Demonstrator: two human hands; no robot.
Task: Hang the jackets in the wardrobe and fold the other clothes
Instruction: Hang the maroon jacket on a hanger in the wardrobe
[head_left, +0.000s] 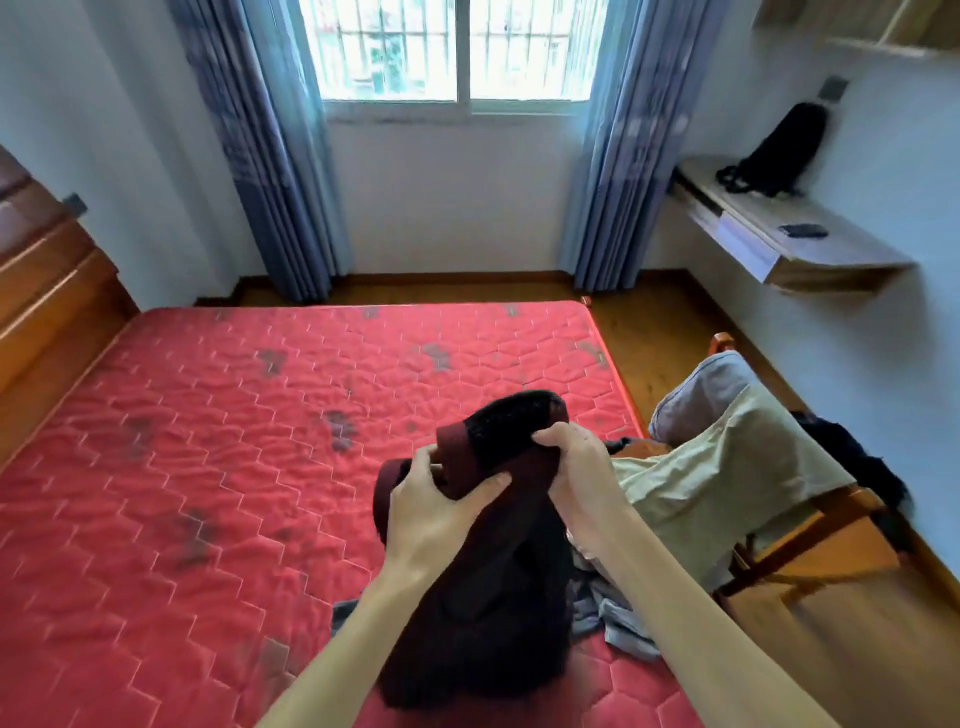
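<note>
Hands (436, 499) (574, 470) grip maroon garment (488, 587) near mattress edge (618, 374).

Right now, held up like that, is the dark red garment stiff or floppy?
Probably floppy: the dark red garment hangs limp below the left hand and right hand. It looks thick, so likely rather heavy. It bunches in both hands, so it is unlikely to slip.

No readable text or labels anywhere.

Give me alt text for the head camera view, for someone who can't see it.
Both hands, left hand and right hand, grip a dark maroon garment held up over a red mattress. More clothes drape over a wooden chair to the right.
</note>
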